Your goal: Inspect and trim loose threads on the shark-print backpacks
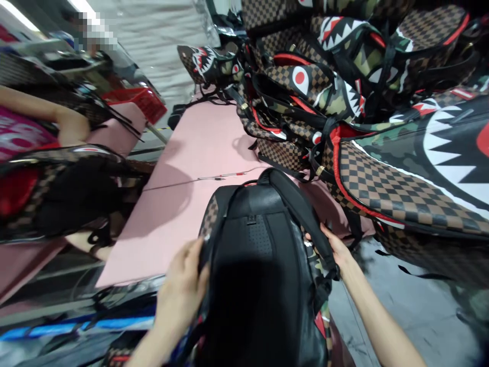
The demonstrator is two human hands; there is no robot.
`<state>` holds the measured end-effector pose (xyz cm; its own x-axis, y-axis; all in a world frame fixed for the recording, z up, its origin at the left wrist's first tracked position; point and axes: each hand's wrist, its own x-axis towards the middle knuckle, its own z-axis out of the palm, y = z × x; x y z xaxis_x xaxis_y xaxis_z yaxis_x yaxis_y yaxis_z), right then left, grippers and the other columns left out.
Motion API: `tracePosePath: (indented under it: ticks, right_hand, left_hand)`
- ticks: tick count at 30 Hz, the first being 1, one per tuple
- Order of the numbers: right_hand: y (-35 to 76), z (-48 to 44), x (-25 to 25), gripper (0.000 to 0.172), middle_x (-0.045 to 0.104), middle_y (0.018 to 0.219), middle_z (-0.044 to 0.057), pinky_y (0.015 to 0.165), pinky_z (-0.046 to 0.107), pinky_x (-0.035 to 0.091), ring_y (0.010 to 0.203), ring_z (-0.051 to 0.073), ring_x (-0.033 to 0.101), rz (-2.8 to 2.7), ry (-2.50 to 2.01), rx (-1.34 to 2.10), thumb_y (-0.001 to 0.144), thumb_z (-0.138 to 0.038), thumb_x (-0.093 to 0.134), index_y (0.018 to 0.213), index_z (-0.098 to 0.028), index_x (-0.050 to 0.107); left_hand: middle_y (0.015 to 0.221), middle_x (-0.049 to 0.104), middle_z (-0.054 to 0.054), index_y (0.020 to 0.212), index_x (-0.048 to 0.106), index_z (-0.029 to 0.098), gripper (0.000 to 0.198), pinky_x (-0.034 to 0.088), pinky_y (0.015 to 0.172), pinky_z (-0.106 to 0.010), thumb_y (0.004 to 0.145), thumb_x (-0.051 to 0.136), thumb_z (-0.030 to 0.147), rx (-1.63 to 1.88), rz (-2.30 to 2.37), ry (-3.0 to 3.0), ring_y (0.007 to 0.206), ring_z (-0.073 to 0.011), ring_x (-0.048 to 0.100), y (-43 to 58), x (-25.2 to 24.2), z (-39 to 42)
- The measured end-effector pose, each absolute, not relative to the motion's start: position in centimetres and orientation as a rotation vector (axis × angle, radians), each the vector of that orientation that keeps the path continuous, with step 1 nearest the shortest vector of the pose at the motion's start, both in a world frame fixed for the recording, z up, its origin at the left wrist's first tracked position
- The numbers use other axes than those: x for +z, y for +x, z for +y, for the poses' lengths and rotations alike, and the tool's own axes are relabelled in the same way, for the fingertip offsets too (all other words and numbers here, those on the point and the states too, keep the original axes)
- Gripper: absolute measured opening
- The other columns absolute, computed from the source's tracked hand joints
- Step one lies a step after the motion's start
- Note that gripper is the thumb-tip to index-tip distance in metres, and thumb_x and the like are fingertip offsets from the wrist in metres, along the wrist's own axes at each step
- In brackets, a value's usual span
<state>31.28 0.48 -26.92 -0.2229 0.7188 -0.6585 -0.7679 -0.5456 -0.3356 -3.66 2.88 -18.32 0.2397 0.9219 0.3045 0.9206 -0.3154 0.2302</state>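
Observation:
A backpack [263, 295] stands in front of me with its black back panel and shoulder straps facing me. Checkered and camouflage patches show along its sides. My left hand [181, 283] is closed on its left edge, thumb toward the back panel. On the other side my right hand [336, 250] holds the right edge beside the padded shoulder strap [305, 219], its fingertips partly hidden behind the strap. The lower end of the backpack runs out of view.
A pink-covered table [206, 127] lies ahead, with a thin tool or pen [221, 177] on it. Similar shark-face backpacks [313, 86] are heaped at right, a large one [416, 168] nearest. At left, a person's arm [49, 109] is by another backpack [72, 188]; a red crate [139, 102] stands beyond.

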Motion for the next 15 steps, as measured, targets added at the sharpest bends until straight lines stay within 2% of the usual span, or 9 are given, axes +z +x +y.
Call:
tracePosePath:
  ticks: [3, 6, 8, 10, 15]
  right_hand:
    - [31.3, 0.3, -26.6, 0.034, 0.071, 0.066, 0.009, 0.033, 0.017, 0.047, 0.037, 0.012, 0.059, 0.142, -1.033, 1.874, 0.093, -0.031, 0.040, 0.093, -0.006, 0.063]
    - [31.2, 0.5, -26.5, 0.031, 0.071, 0.065, 0.009, 0.035, 0.017, 0.048, 0.038, 0.012, 0.059, 0.163, -1.068, 1.838, 0.092, -0.027, 0.041, 0.087, -0.006, 0.064]
    - [31.2, 0.5, -26.5, 0.030, 0.071, 0.065, 0.009, 0.036, 0.017, 0.049, 0.038, 0.011, 0.060, 0.174, -1.090, 1.821, 0.092, -0.024, 0.042, 0.084, -0.007, 0.065]
    - [31.2, 0.4, -26.8, 0.026, 0.071, 0.067, 0.008, 0.035, 0.018, 0.049, 0.038, 0.012, 0.060, 0.181, -1.090, 1.823, 0.090, -0.023, 0.045, 0.084, -0.008, 0.065]
    - [32.2, -0.1, -28.4, 0.016, 0.072, 0.071, 0.006, 0.042, 0.018, 0.052, 0.047, 0.013, 0.064, 0.258, -1.086, 1.876, 0.084, -0.021, 0.054, 0.085, -0.011, 0.067]
  left_hand:
    - [0.118, 0.058, -0.008, 0.115, 0.057, 0.018, 0.037, 0.040, 0.096, -0.038, 0.081, 0.048, 0.030, 0.881, 1.797, 2.057, 0.111, -0.0258, 0.052, -5.2, -16.2, 10.2]
    - [0.091, 0.070, -0.004, 0.102, 0.064, 0.014, 0.033, 0.050, 0.076, -0.028, 0.070, 0.063, 0.022, 1.020, 1.624, 1.193, 0.085, -0.0207, 0.063, -5.8, -16.2, 16.7]
    - [0.071, 0.069, -0.002, 0.099, 0.064, 0.012, 0.031, 0.051, 0.060, -0.024, 0.069, 0.066, 0.022, 1.022, 1.527, 0.970, 0.063, -0.0159, 0.063, -5.8, -17.3, 19.1]
    - [0.061, 0.067, -0.003, 0.095, 0.063, 0.009, 0.028, 0.051, 0.053, -0.023, 0.072, 0.065, 0.023, 0.992, 1.449, 0.859, 0.051, -0.0142, 0.061, -6.0, -18.5, 20.2]
    - [0.066, 0.069, -0.012, 0.096, 0.060, 0.003, 0.034, 0.056, 0.061, -0.032, 0.080, 0.059, 0.032, 0.854, 1.167, 0.547, 0.062, -0.0224, 0.067, -7.6, -19.9, 20.8]
